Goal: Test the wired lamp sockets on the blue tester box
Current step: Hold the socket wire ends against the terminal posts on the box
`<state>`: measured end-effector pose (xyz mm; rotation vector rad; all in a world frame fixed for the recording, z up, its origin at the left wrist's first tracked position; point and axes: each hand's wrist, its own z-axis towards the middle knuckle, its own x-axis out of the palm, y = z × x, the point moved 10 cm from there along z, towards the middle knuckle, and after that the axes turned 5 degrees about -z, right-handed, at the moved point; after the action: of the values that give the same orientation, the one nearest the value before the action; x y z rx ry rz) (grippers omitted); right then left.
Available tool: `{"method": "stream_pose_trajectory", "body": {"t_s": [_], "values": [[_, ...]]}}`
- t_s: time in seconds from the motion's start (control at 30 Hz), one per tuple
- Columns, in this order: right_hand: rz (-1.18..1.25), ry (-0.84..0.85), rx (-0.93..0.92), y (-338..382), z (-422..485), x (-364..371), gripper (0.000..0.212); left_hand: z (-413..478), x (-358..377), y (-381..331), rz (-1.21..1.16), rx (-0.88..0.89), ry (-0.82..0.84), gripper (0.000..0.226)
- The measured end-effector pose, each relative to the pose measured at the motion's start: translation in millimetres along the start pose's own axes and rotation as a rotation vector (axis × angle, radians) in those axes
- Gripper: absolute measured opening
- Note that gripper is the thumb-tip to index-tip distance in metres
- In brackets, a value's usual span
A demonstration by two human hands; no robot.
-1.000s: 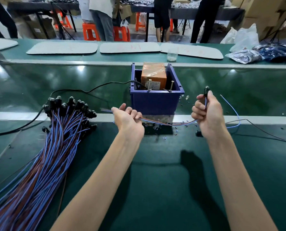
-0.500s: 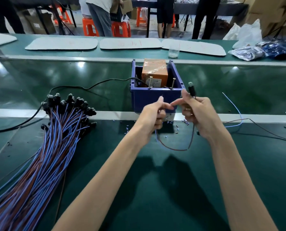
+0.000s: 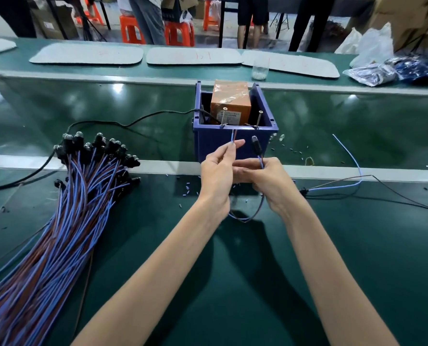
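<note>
Two wire ends [image 3: 233, 136], blue and brown, pinched in the fingers of the left hand [image 3: 216, 171], at the front wall of the blue plastic tester box [image 3: 208, 141], 12 o'clock. Right hand [image 3: 270, 182] fingers grip the lead under the small black lamp socket [image 3: 255, 145]. Risk: the ends lie together, so they may bridge or miss the two metal contact screws [image 3: 222, 119].

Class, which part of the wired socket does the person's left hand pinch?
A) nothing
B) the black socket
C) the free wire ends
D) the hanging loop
C: the left hand pinches the free wire ends before the blue tester box; the right hand holds the lead below the black socket.
</note>
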<state>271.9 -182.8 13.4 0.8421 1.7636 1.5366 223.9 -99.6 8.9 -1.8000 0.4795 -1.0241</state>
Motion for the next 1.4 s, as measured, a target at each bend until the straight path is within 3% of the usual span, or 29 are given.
{"method": "stream_pose_trajectory", "body": {"t_s": [0.33, 0.7, 0.97, 1.23, 1.4], "values": [[-0.147, -0.035, -0.015, 6.2, 5.3, -8.1, 0.018, -5.0, 5.9, 3.0, -0.098, -0.012, -0.011, 0.020], [-0.066, -0.009, -0.008, 4.7, 1.5, -7.4, 0.013, -8.6, 8.1, 8.3, -0.105, -0.059, 0.001, 0.022], [-0.095, -0.018, 0.064, 0.6, 4.0, -13.9, 0.017, 7.0, -29.0, 8.5, -0.002, -0.009, -0.171, 0.025], [0.126, -0.254, -0.034, 10.9, -0.1, -45.1, 0.005, 20.1, -38.5, -5.9, 0.158, 0.069, -0.217, 0.035], [0.176, -0.373, -0.115, 11.4, -0.2, -60.4, 0.012, 19.9, -37.2, -28.5, 0.232, 0.284, -0.177, 0.029]]}}
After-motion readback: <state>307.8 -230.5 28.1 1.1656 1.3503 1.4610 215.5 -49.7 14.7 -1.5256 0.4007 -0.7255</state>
